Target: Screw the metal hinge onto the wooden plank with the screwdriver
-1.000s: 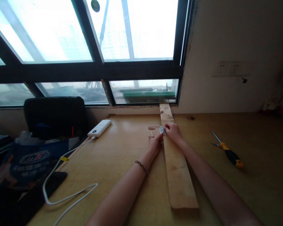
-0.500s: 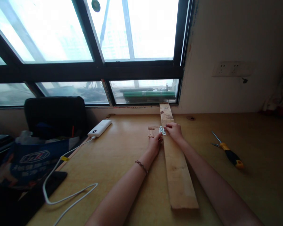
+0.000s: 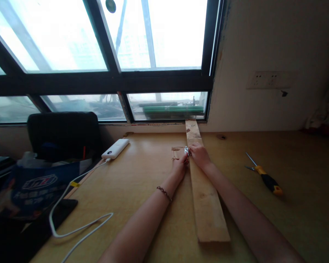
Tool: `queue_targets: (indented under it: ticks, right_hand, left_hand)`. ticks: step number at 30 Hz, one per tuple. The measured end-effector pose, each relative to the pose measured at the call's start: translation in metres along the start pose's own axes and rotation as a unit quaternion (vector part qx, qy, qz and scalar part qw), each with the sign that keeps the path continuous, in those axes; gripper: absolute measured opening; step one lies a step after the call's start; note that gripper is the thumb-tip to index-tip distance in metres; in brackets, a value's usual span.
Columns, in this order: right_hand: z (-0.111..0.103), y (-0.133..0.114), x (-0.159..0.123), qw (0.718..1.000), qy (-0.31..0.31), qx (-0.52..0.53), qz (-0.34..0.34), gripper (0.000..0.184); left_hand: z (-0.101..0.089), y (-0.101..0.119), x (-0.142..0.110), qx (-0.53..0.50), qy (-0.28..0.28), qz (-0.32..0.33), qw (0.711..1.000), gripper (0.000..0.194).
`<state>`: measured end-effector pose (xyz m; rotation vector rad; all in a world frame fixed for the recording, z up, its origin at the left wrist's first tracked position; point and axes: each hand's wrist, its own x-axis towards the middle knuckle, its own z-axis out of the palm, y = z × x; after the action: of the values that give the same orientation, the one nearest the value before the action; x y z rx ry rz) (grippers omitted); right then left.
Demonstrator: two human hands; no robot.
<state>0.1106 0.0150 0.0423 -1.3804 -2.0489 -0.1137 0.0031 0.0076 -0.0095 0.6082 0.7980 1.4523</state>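
Note:
A small silver metal fitting (image 3: 186, 150), with the look of a latch or hinge, is at the left edge of a long wooden plank (image 3: 208, 204). My left hand (image 3: 180, 163) pinches its lower end between thumb and fingers. From the other side, my right hand (image 3: 199, 155) rests over the plank, its fingers closed at the fitting's right side and covering part of it. Whether a screw is in those fingers is too small to see. Just left of the fitting, a short piece of wood (image 3: 177, 152) with a rough mark sits under or beside the plank.
A screwdriver (image 3: 265, 179) with a yellow and black handle lies on the right of the table (image 3: 137, 190), a small metal piece (image 3: 249, 168) by its shaft. On the left are a white power bank (image 3: 115, 148), its cable (image 3: 53, 219), a chair (image 3: 63, 131) and a blue bag (image 3: 41, 182).
My right hand has moved slightly left and closed in on the fitting, whose right part is now covered. My left hand has stayed nearly in place.

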Motion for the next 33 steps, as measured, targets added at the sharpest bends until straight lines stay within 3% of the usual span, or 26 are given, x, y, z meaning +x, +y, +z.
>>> queue_targets:
  ticks: [6, 12, 18, 25, 29, 33]
  right_hand:
    - [0.003, 0.003, 0.001, 0.999, 0.023, 0.002, 0.041, 0.019]
    - [0.009, 0.018, 0.007, 0.992, 0.035, 0.105, 0.066, 0.014]
    - [0.008, 0.018, 0.007, 0.988, 0.024, 0.149, 0.042, 0.014]
    - [0.01, 0.012, 0.008, 0.99, 0.013, 0.138, -0.006, 0.017]
    - [0.011, 0.011, 0.009, 0.993, 0.015, 0.117, 0.018, 0.016]
    - [0.01, 0.014, 0.008, 0.985, 0.039, 0.162, 0.053, 0.014]
  left_hand:
    - [0.0, 0.002, -0.001, 0.006, -0.018, -0.01, 1.0, 0.035]
    - [0.0, 0.002, 0.0, 0.005, -0.02, -0.022, 1.0, 0.032]
    - [0.002, 0.003, 0.001, -0.006, 0.044, -0.007, 0.999, 0.025]
    - [0.002, 0.005, 0.002, -0.026, 0.072, -0.001, 0.997, 0.022]
    - [0.003, 0.006, 0.002, -0.025, 0.054, -0.011, 0.998, 0.024]
    - [0.003, 0.005, 0.0, -0.02, 0.032, -0.005, 0.999, 0.027]
